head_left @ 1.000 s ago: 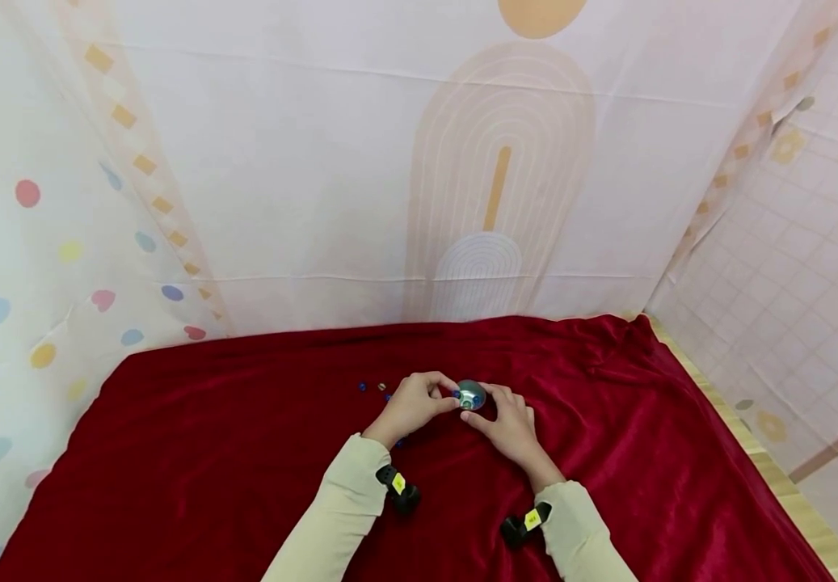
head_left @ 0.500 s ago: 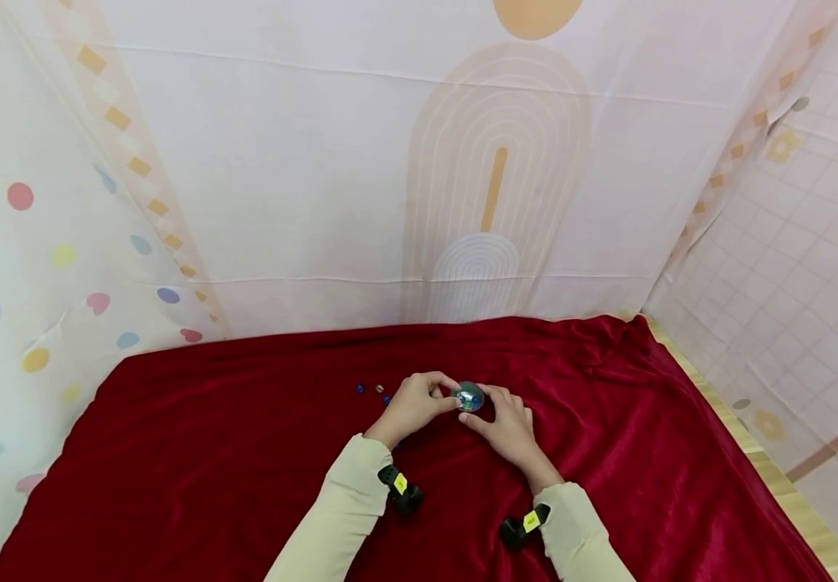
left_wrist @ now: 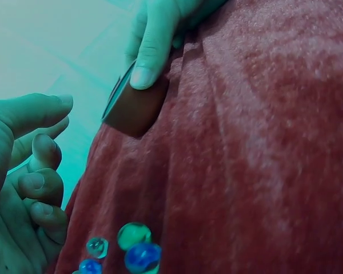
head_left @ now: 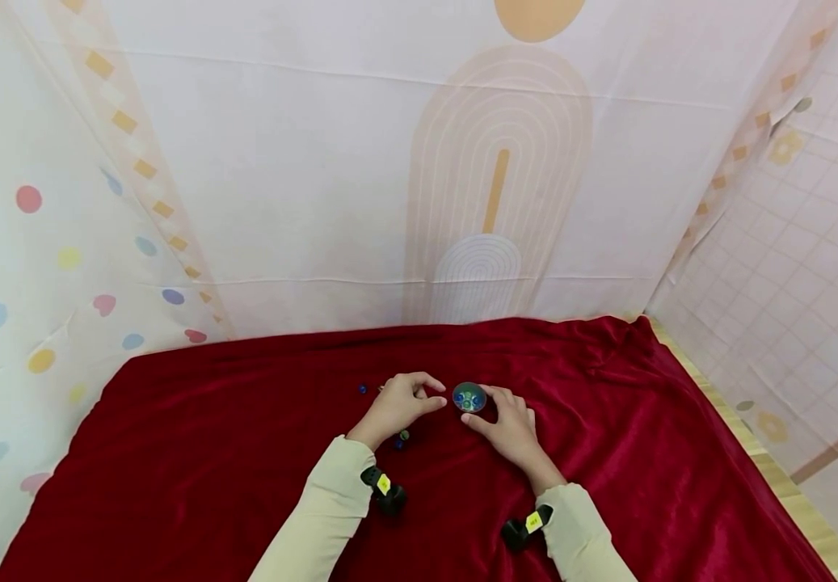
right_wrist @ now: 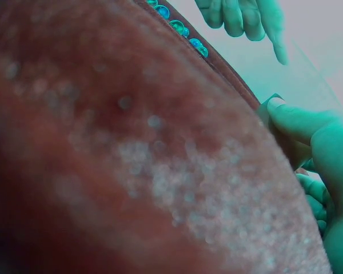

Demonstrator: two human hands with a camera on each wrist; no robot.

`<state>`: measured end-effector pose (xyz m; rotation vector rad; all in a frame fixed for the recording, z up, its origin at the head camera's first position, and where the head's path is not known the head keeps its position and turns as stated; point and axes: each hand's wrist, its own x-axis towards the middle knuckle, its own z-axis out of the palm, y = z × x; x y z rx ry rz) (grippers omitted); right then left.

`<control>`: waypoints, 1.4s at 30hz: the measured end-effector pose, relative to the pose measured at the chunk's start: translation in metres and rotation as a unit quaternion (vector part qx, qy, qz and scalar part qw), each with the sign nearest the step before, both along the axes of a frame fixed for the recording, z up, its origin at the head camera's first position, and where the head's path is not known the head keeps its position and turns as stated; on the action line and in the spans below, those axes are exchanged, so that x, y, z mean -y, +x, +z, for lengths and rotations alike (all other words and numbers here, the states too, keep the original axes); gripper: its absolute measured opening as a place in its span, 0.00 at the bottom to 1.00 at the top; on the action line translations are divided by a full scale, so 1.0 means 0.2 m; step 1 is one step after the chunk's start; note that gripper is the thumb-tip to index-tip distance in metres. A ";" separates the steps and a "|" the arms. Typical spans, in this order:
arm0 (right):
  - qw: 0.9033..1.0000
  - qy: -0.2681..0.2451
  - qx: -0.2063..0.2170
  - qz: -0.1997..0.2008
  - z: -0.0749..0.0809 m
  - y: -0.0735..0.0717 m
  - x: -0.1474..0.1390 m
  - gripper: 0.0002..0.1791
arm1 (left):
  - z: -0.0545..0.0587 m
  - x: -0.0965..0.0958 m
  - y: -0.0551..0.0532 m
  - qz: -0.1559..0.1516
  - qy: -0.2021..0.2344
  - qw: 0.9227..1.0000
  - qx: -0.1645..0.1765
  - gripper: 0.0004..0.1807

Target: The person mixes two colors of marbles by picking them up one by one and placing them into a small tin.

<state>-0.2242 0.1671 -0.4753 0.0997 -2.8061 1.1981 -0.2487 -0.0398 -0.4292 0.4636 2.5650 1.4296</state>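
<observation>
A small shiny metal bowl (head_left: 469, 388) stands on the dark red cloth with blue and greenish glass marbles (head_left: 469, 400) inside it. My right hand (head_left: 509, 427) grips its right side, the thumb at the near wall. To the left of the bowl is my left hand (head_left: 397, 406), apart from it, fingers loosely bent and nothing between thumb and forefinger. Below that hand, a blue marble (head_left: 399, 444) and a green marble (head_left: 404, 435) lie on the cloth. In the left wrist view several marbles (left_wrist: 143, 258) show beside the left hand, and the bowl's outer wall (left_wrist: 134, 111) is tilted.
Another blue marble (head_left: 363, 389) lies beyond the left hand, with one more partly hidden by its knuckles. The red velvet cloth (head_left: 244, 453) has folds and covers the table. A patterned white curtain (head_left: 302, 202) hangs behind its far edge.
My left hand let go of a blue marble at the bowl's rim and moved back to the left. More marbles now show inside the bowl. The right hand stays on it.
</observation>
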 end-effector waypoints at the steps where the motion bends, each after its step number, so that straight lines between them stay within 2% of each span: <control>1: 1.000 0.001 0.000 0.001 0.00 0.00 0.00 0.33 | 0.00 0.01 0.00 0.000 -0.001 1.000 -0.001 0.11; 7: 1.000 0.002 0.001 0.000 0.01 0.00 0.01 0.33 | 0.02 0.07 0.01 -0.002 -0.004 1.000 -0.007 0.11; 15: 1.000 0.001 -0.001 0.000 0.01 0.00 0.01 0.33 | -0.01 0.15 0.02 0.002 -0.020 1.000 -0.017 0.12; 28: 1.000 0.000 -0.002 0.002 0.02 -0.01 0.00 0.33 | -0.03 0.25 0.06 0.025 -0.031 0.999 -0.008 0.10; 42: 1.000 0.002 -0.001 0.004 0.01 -0.02 0.00 0.33 | -0.07 0.37 0.09 0.031 -0.033 0.999 0.011 0.11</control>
